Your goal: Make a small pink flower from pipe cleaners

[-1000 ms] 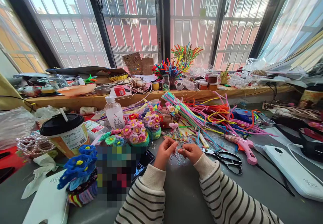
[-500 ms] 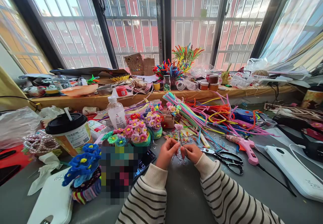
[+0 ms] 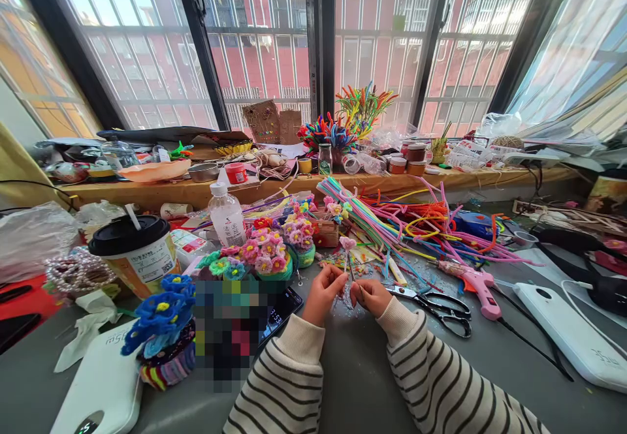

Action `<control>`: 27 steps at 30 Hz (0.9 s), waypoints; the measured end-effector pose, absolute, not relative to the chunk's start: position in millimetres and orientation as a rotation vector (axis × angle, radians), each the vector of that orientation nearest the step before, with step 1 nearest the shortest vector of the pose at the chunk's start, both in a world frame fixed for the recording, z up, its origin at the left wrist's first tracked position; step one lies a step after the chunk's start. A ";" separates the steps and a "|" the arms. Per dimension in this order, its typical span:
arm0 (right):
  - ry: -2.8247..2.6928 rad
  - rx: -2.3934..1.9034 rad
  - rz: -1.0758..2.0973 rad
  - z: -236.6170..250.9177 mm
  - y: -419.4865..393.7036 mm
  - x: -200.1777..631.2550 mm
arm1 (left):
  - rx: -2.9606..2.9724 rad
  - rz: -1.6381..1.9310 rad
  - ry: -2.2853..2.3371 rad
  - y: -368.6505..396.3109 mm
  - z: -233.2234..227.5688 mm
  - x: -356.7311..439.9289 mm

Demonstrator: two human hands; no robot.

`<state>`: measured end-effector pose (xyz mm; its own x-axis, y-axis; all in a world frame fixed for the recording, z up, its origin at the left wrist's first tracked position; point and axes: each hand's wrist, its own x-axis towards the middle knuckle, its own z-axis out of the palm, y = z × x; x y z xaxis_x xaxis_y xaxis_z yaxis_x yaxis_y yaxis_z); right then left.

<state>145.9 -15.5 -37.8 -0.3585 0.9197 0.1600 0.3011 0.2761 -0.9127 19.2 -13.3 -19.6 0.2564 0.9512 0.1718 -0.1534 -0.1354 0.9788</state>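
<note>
As the left hand (image 3: 324, 295) pinches a stemmed, fuzzy pink flower (image 3: 347, 243),
the right hand (image 3: 371, 298), beside black-handled scissors (image 3: 420, 296), grips a slim dark tool (image 3: 351, 273).

A craft workspace is shown by pipe cleaners (image 3: 350, 209) heaped behind the glue gun (image 3: 484, 290) and scissors (image 3: 421, 299) laid beside it.

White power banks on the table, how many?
2: one power bank at near left, by the blue flowers; another right of the glue gun. Clutter may hide more.

Left arm (image 3: 287, 378), right arm (image 3: 435, 369) angle inward from near side; left hand (image 3: 323, 295), right hand (image 3: 373, 298) just apart, both curled in pinch.
</note>
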 end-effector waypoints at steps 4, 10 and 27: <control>-1.817 -1.113 1.077 -37.4 -15.2 146.3 | 1.332 1.156 0.833 -14.3 -18.5 19.6; -1.821 -1.164 0.946 -38.7 -12.5 148.9 | 1.305 1.167 0.827 -14.6 -17.8 20.3; -1.818 -1.123 1.000 -35.2 -14.6 146.4 | 1.289 1.161 0.916 -14.0 -19.5 19.3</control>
<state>146.4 -14.6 -35.2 -0.3217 0.9258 0.1983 0.3284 0.3056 -0.8937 19.3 -14.0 -19.5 0.2152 0.9709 0.1051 -0.1231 -0.0798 0.9892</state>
